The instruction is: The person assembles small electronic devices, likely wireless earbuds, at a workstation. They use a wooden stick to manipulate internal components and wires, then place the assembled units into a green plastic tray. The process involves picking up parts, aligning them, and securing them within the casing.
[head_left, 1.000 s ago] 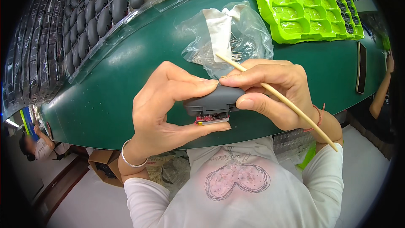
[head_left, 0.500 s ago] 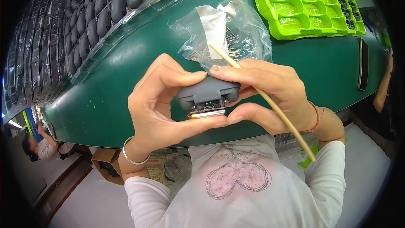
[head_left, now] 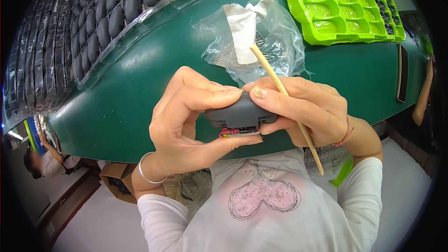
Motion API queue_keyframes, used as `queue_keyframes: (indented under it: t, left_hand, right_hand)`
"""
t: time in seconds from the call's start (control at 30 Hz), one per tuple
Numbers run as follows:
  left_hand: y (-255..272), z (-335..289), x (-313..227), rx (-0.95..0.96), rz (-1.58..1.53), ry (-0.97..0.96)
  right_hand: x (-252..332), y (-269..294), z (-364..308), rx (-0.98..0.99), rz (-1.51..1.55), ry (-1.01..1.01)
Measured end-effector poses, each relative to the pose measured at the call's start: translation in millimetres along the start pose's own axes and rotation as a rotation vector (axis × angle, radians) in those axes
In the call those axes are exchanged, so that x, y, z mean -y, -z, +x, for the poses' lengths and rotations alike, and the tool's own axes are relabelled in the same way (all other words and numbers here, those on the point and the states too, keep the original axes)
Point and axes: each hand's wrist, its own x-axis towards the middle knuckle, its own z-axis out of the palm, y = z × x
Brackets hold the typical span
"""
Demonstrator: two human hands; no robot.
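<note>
Bending into a C, the left hand (head_left: 179,126) holds the dark gray case (head_left: 235,113), with some fingers (head_left: 219,98) on top and a tip underneath. The gap between them is just as big as the case. The right hand (head_left: 312,107) comes from the other side, its fingers nearly closed, touching the case's top and side. It also has hold of 1 thin wooden stick (head_left: 282,88), which slants across the hand. The case is in the air between the 2 hands, with its red part (head_left: 230,132) peeking out below.

Both hands are near the curved front edge of the green surface (head_left: 116,116), and the stick's low end hangs past it. Bare room lies to the left, and more lies right, up to the black phone (head_left: 402,72). Just past the hands, a clear bag (head_left: 282,56) takes up space.
</note>
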Motion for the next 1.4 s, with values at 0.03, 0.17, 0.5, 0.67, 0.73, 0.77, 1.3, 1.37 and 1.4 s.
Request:
queue_keyframes:
  t: [0.03, 0.17, 0.5, 0.67, 0.73, 0.77, 1.3, 1.37, 1.4]
  left_hand:
    - [0.8, 0.1, 0.3, 0.005, 0.006, -0.005]
    - [2.3, -1.2, -2.0, 0.033, -0.032, 0.075]
    - [-1.9, 0.7, -7.7, 0.013, -0.040, 0.043]
    - [-3.3, -2.8, -8.0, -0.021, -0.118, 0.122]
    - [-3.2, -2.3, -6.8, -0.021, -0.107, 0.110]
    - [-3.1, -1.9, -6.1, -0.020, -0.101, 0.104]
    - [22.9, 1.7, 0.1, -0.112, -0.109, 0.214]
    - [26.2, 3.6, 0.2, -0.114, -0.118, 0.216]
    - [27.4, 3.8, 0.0, -0.118, -0.121, 0.219]
  right_hand:
    - [0.4, 0.1, -0.4, 0.002, 0.012, -0.018]
    - [2.6, 2.8, -1.4, 0.021, 0.104, -0.117]
    - [2.3, 9.7, 0.1, 0.053, 0.193, -0.204]
    - [-0.2, 10.7, 0.6, 0.062, 0.185, -0.229]
    - [-2.7, 10.0, -1.6, 0.059, 0.165, -0.236]
    - [-2.9, 10.1, -2.0, 0.060, 0.165, -0.248]
    - [-12.8, 18.6, 18.0, -0.005, -0.362, -0.196]
    - [-28.6, 17.1, 16.8, 0.075, -0.583, -0.099]
    - [-33.6, 15.2, 16.5, 0.118, -0.689, -0.048]
